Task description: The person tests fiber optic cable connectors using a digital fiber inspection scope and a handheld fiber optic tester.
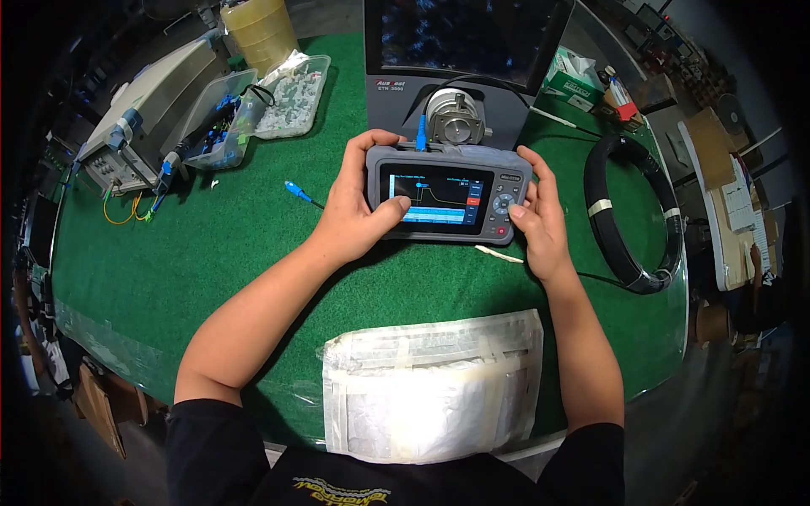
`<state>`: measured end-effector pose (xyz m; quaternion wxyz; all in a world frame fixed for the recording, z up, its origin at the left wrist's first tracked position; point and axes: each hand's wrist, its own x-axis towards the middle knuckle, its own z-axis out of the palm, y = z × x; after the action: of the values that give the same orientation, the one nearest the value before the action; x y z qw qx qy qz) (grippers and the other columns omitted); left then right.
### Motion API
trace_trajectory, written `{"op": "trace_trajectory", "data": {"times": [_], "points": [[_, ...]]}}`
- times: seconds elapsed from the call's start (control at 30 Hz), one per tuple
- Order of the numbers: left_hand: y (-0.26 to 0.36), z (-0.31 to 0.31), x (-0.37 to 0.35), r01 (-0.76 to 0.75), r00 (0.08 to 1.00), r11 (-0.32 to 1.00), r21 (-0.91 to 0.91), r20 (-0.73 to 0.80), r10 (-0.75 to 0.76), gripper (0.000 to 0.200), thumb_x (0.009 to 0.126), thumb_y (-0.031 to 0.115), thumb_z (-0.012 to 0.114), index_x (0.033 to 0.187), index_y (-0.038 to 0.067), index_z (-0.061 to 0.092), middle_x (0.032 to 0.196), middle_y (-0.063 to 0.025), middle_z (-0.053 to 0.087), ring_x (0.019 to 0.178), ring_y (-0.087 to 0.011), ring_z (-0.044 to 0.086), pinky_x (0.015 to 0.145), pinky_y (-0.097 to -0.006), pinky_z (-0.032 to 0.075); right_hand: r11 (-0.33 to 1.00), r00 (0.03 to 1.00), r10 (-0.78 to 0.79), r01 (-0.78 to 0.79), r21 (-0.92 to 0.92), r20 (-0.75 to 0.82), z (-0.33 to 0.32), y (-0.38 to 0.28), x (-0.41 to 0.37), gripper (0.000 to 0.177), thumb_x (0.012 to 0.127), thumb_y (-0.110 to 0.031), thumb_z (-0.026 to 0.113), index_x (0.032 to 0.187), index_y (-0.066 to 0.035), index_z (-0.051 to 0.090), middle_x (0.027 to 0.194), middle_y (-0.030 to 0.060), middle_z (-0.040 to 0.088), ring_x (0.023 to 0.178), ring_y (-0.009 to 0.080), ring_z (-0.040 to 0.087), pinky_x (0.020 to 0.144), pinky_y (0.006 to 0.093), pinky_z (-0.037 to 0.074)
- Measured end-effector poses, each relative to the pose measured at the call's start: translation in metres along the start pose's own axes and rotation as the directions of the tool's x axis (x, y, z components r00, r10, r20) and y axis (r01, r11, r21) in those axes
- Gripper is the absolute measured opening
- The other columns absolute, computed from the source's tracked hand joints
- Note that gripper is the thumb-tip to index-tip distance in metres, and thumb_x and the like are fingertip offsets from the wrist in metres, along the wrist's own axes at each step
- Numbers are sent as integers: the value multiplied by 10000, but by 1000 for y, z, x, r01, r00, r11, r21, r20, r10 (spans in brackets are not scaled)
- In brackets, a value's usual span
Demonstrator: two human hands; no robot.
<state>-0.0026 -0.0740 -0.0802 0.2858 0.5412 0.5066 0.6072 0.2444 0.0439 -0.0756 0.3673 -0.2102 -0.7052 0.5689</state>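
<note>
Green felt covers the table point(211, 253), and both hands grip a grey tester point(448, 193) held just above it. Left hand point(359, 215) wraps the left end, thumb pressed on the screen. Right hand point(540, 221) clasps the right end, thumb at the buttons. A blue plug point(421, 133) sits in the tester's top. Black cable coil point(634, 212) lies right; a plastic bag point(434, 385) lies nearer.
</note>
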Motion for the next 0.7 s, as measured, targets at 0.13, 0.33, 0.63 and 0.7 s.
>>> {"op": "trace_trajectory", "data": {"times": [0.13, 0.33, 0.63, 0.7], "points": [[-3, 2, -1, -24, 999, 999, 44, -35, 25, 699, 774, 103, 704, 1391, 82, 375, 1270, -121, 556, 1149, -222, 564, 1028, -373, 444, 1000, 1000, 0, 0, 4, -9, 1, 0, -1, 748, 913, -187, 565, 1573, -24, 251, 1339, 203, 556, 1185, 224, 584, 1039, 351, 449], [4, 3, -1, 22, 1000, 994, 105, -14, -21, 717, 793, 110, 751, 1386, 74, 350, 1374, -122, 506, 1226, -221, 530, 1076, -375, 418, 1000, 1000, -10, 10, -3, -14, 1, 2, 0, 757, 910, -186, 583, 1571, -24, 251, 1314, 200, 565, 1152, 215, 593, 1006, 339, 468], [6, 5, -1, 19, 999, 993, 120, -32, -16, 745, 786, 169, 805, 1372, 70, 356, 1331, -124, 525, 1208, -222, 540, 1064, -370, 425, 1000, 1000, -1, 1, 1, -15, 2, 1, 0, 758, 907, -170, 597, 1566, -27, 253, 1334, 205, 564, 1177, 216, 593, 1016, 346, 469], [5, 5, -1, 25, 999, 991, 131, -35, -20, 748, 784, 173, 808, 1372, 69, 357, 1327, -125, 527, 1208, -223, 540, 1063, -369, 424, 1000, 1000, 3, -3, 3, -14, 2, 0, -1, 757, 907, -167, 597, 1566, -29, 253, 1334, 205, 564, 1175, 217, 594, 1016, 346, 469]]}}
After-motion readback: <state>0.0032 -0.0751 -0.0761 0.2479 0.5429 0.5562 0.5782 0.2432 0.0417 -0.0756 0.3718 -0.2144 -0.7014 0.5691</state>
